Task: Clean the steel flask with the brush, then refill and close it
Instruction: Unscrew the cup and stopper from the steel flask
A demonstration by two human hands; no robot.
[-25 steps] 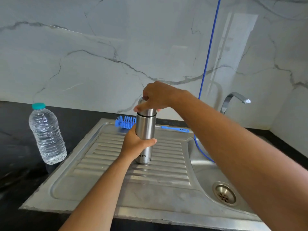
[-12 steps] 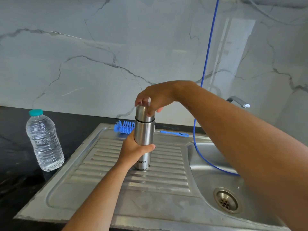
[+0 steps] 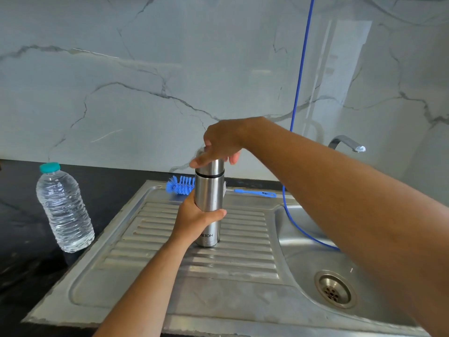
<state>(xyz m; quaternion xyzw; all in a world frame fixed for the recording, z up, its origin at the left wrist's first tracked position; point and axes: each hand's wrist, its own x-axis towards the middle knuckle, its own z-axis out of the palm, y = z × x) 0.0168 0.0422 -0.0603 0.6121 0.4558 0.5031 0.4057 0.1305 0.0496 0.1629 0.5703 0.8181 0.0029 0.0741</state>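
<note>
On the ribbed drainboard of the steel sink, the steel flask stands upright, its cap seated on top. The left hand wraps around the flask's body and steadies it; the right hand curls its fingers over the cap, gripping it from above. Compared with a second ago, the right wrist has rotated and the fingers sit differently on the cap, so a twist is probably under way, though loosening or tightening cannot be told. The blue brush lies behind the flask at the drainboard's back edge, and the water bottle stands capped on the dark surface to the left.
</note>
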